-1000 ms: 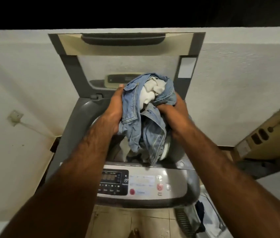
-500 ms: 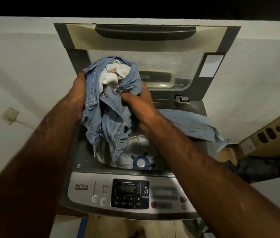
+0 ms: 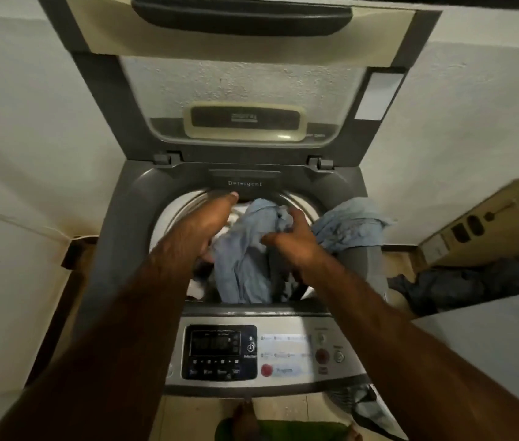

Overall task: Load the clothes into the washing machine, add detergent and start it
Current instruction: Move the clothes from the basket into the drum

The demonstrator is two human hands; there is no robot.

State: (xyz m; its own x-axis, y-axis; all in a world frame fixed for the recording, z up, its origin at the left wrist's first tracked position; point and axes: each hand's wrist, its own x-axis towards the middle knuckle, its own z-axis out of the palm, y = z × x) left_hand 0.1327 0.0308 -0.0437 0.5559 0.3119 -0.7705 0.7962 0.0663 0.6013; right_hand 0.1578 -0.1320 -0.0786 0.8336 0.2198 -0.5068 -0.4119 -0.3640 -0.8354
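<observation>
**Both hands over open drum, denim inside**

Top-load washing machine [image 3: 118, 237] at frame centre, lid [image 3: 245, 74] raised upright against the wall. Denim garment [image 3: 245, 265] lies bunched in the drum [image 3: 169, 218], a white cloth [image 3: 196, 289] partly showing beneath it at the lower left of the opening. Left hand [image 3: 202, 226] hovers above the drum's left side, fingers [image 3: 231, 197] stretched out and released, tips near the "Detergent" drawer [image 3: 245, 183] at the back rim. Right hand [image 3: 293, 240] is just right of centre, fingers spread and loose, touching the denim's top fold; grasp not clenched. A second light-blue cloth [image 3: 350, 226] drapes over the machine's right edge, outside the drum. Control panel [image 3: 220, 351] with display in lower centre. Cardboard box [image 3: 487, 224] and a dark clothes pile [image 3: 468, 281] at right.
</observation>
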